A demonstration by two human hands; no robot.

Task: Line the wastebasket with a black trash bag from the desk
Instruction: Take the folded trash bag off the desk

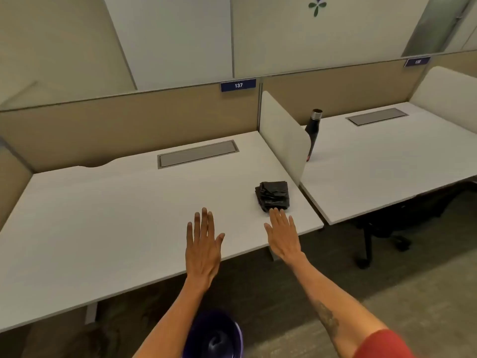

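Note:
A folded stack of black trash bags (272,195) lies on the white desk (103,215), near its right front corner. My right hand (282,235) is stretched out flat above the desk edge, fingers apart, fingertips just short of the stack's near edge. My left hand (204,244) is also flat and spread, hovering over the desk's front edge to the left of the stack. Neither hand holds anything. At the bottom of the view, between my arms, a round dark purple wastebasket (214,337) shows partly on the floor.
A white divider panel (284,135) stands at the desk's right side. Beyond it is a second desk (387,161) with a dark bottle (312,133). A cable tray lid (197,153) sits at the desk's back. An office chair base (374,239) is under the second desk.

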